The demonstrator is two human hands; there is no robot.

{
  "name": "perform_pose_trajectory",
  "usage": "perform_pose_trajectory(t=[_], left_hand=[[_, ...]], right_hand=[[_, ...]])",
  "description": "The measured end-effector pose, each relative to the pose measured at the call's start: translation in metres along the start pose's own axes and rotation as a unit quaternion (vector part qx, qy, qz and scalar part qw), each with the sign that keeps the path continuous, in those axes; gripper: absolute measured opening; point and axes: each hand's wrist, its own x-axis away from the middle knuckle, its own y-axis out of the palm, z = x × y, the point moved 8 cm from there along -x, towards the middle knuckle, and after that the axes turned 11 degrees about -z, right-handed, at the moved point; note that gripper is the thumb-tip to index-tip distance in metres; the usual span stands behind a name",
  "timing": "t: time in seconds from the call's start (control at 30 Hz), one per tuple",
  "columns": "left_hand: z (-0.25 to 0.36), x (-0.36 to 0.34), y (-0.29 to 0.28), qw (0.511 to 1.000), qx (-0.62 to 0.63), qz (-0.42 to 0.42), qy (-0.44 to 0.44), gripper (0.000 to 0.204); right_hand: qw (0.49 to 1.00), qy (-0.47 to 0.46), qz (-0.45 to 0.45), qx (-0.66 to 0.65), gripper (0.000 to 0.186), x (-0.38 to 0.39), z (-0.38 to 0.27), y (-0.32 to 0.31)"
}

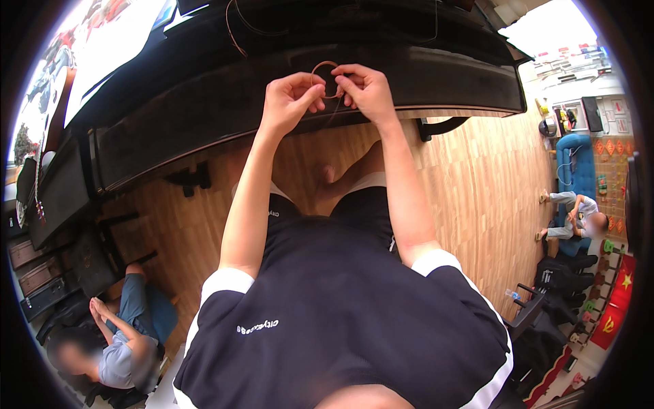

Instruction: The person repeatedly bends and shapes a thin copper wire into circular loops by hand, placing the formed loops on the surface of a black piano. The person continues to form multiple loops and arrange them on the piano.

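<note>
Both of my hands are raised over the near edge of a long black desk [204,95]. Between them stands a thin copper-brown loop [326,63] of cord or wire, roughly round. My left hand [289,101] pinches its left side between thumb and fingers. On the opposite side, my right hand [368,92] pinches the loop, with thumb and index finger close together. A faint thin strand seems to hang below the loop. Whether it is wire or cord I cannot tell.
Thin reddish wire [237,42] lies farther back on the desk. Below is a wooden floor [470,177]. A seated person [126,341] is at lower left; another [575,215] sits by a blue sofa [575,157] at right. Black chairs [562,283] stand at lower right.
</note>
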Motion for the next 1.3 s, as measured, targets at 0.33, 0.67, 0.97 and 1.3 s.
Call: perform_pose_trajectory(t=[0.33,0.67,0.97,1.3], left_hand=[[0.003,0.086,0.033,0.970,0.215,0.111,0.009,0.014],[0.024,0.130,0.041,0.963,0.242,0.112,-0.031,0.013],[0.021,0.135,0.030,0.958,0.244,0.141,-0.055,0.009],[0.007,0.133,0.045,0.965,0.207,0.123,-0.101,0.011]], right_hand=[[0.989,0.035,-0.061,-0.129,0.018,0.095,-0.025,0.038],[0.982,0.072,-0.071,-0.162,0.010,0.142,-0.025,0.056],[0.995,-0.023,-0.006,-0.097,0.005,0.147,-0.022,0.039],[0.940,-0.094,0.025,-0.328,0.010,0.139,-0.019,0.039]])
